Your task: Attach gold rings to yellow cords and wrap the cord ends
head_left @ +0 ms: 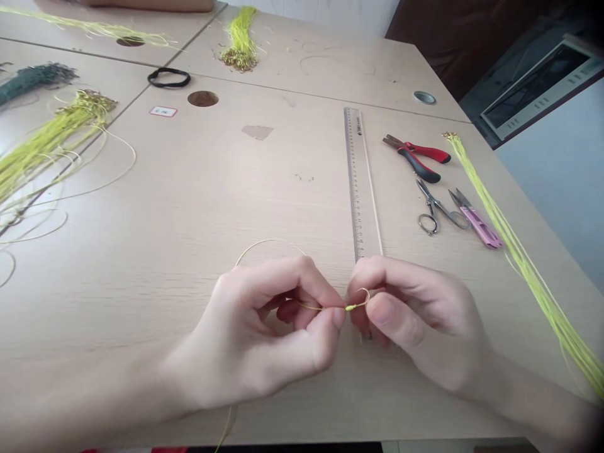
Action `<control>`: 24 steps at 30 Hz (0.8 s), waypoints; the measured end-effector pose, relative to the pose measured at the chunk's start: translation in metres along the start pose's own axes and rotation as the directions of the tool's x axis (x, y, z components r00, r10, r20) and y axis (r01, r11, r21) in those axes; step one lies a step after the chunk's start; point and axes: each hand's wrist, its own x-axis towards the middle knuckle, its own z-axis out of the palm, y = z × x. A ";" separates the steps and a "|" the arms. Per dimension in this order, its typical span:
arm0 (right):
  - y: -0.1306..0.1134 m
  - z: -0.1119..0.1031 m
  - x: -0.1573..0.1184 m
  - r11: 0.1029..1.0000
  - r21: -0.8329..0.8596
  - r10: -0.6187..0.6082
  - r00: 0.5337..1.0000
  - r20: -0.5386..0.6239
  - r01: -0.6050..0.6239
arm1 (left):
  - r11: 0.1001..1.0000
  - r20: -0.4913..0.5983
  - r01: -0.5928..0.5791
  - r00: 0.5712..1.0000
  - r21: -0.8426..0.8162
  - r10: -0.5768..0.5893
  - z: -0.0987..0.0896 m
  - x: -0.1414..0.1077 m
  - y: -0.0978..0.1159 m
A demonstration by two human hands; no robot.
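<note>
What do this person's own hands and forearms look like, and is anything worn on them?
The left hand and right hand are bare: no gloves, rings, watch or bracelet show. The fingers have short, unpainted nails, and the forearms show no sleeves.

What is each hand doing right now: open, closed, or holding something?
Left hand: closed, pinching a thin yellow cord.
Right hand: closed, pinching the cord's looped end.

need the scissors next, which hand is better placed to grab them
Probably the right hand: it sits nearer the scissors, which lie right of the ruler. The left hand is farther away. Both hands pinch the yellow cord, though, so either would have to release it.
</note>
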 end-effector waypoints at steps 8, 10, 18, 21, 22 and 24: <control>-0.003 0.003 0.004 0.990 0.125 0.070 0.998 0.006 -0.071 | 1.000 0.022 0.008 1.000 0.019 -0.008 0.001 0.000 -0.002; -0.002 0.004 0.004 0.989 0.140 0.045 0.999 -0.011 -0.043 | 1.000 0.016 0.005 1.000 0.016 -0.006 0.001 0.001 -0.001; -0.002 0.002 0.003 0.990 0.125 -0.061 0.998 -0.034 0.065 | 1.000 0.009 0.000 1.000 -0.022 0.000 0.001 0.000 0.001; -0.002 0.002 0.002 0.991 0.101 -0.087 0.995 -0.041 0.091 | 0.999 0.005 -0.001 1.000 -0.045 0.002 0.002 0.000 0.002; -0.002 0.002 0.001 0.991 0.091 -0.097 0.994 -0.047 0.101 | 0.999 0.005 -0.001 1.000 -0.054 0.001 0.002 0.000 0.001; -0.001 0.003 -0.001 0.989 0.064 -0.128 0.990 -0.064 0.132 | 0.997 0.005 0.003 1.000 -0.071 -0.003 0.002 -0.001 0.001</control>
